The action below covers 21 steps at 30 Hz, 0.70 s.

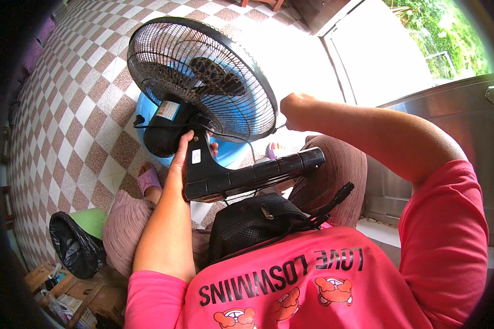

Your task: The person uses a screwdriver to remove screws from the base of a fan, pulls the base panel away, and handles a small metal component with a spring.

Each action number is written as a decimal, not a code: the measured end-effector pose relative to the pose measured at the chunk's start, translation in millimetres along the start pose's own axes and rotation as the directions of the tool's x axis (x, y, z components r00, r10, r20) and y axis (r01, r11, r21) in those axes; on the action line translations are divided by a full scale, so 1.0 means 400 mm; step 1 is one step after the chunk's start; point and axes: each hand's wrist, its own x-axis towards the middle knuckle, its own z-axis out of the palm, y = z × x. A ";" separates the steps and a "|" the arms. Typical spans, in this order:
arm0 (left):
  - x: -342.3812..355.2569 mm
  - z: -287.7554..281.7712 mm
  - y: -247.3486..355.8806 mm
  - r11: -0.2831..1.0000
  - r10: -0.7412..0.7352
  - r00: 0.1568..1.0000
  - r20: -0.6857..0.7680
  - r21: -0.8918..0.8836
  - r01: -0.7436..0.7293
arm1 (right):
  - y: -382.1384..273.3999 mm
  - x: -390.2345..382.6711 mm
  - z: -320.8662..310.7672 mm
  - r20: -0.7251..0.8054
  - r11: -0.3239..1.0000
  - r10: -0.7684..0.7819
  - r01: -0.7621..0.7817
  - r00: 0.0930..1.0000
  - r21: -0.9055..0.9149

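A black pedestal fan (167, 129) is tilted over a blue basin (153, 162), its round wire cage at the top and its base lying toward my body. My left hand (188, 146) grips the fan's neck, thumb on the near side and fingertips showing beyond it. My right hand (296, 111) is closed at the cage's right rim, on what looks like a thin metal tool (280, 127); most of that is hidden. A dark cable crosses the motor housing. A black mesh bag (247, 227) rests at my waist, below the fan's base.
Checkered tile floor (71, 109) surrounds me. A black plastic bag (77, 247) beside a green object (90, 219) and wooden crates (88, 299) are at lower left. A metal panel (433, 137) stands at my right, near a bright opening with greenery (433, 33).
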 end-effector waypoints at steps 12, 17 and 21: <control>-0.004 0.010 0.003 1.000 -0.004 1.000 -0.014 0.019 0.004 | 0.033 0.035 0.058 0.130 0.995 -0.058 0.046 0.990 0.091; -0.001 -0.007 0.003 0.999 -0.012 1.000 -0.010 0.034 0.012 | 0.016 -0.036 -0.018 0.248 0.965 0.190 -0.227 0.950 0.132; -0.008 0.014 0.003 0.999 -0.016 1.000 0.021 0.028 0.015 | 0.088 -0.055 0.028 -0.032 0.982 0.042 -0.035 0.999 0.186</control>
